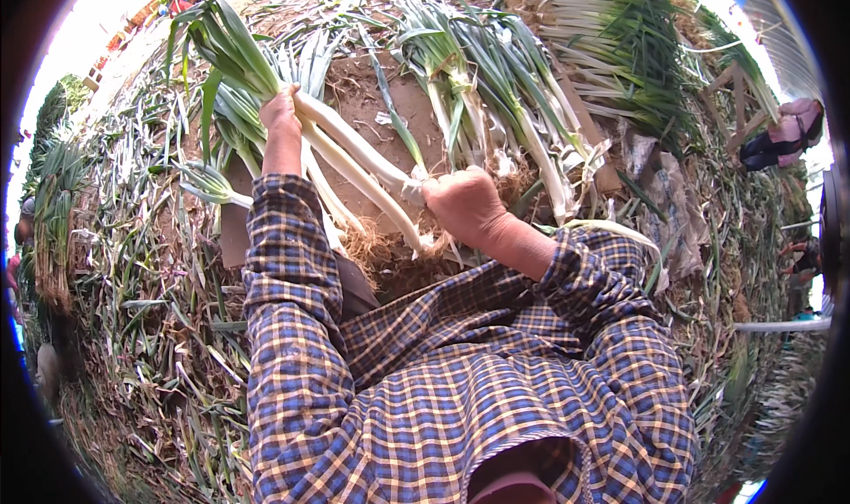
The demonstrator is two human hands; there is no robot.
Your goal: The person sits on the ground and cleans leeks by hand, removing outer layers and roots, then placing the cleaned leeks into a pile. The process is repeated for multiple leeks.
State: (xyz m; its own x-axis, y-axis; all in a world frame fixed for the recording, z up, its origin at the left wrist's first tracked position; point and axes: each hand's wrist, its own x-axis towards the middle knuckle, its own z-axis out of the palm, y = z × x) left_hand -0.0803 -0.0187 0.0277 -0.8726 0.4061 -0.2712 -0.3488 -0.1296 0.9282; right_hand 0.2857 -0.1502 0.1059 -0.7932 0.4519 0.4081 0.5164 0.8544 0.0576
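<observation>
My left hand (282, 111) is closed around large Welsh onions (345, 135), just below their green leaves. Their white shafts slant down to the right. My right hand (465, 205) makes a fist at the root end of the upper stalk; the fingers seem to pinch its base or outer skin, though the fist hides exactly what is held. A second shaft (372, 202) runs below it, with its roots just left of my right wrist. More untrimmed stalks with brown roots (365, 248) lie under my left forearm.
Loose onions (491, 92) lie beyond my right hand on a brown board (392, 82). Farther right is a big pile of onions (611, 59) with white shafts aligned. Leaf scraps (179, 305) cover the ground around me. Another person (787, 132) is at the far right.
</observation>
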